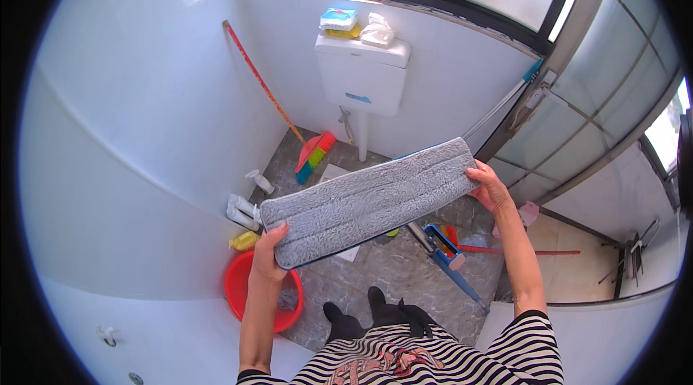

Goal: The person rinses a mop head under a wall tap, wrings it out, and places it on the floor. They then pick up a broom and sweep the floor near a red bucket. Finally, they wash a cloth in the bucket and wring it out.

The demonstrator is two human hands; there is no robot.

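My left hand (pixel 270 252) grips the left end of a flat mop head, thumb on top of its grey microfiber pad (pixel 371 203). At the far right end, my right hand (pixel 490 187) holds the same mop head, thumb over the pad's edge. The pad faces up and tilts, its right end higher in view. From beneath it a mop handle (pixel 455 271), silver with blue parts, slants down to the right. The joint between handle and head is hidden under the pad.
Below my left hand stands a red bucket (pixel 235 290) with a grey cloth (pixel 288 299) inside. A multicoloured broom (pixel 316 157) leans in the corner. White bottles (pixel 242 211) and a yellow bottle (pixel 244 240) line the left wall. A toilet cistern (pixel 360 76) hangs ahead; a red-handled tool (pixel 520 250) lies right.
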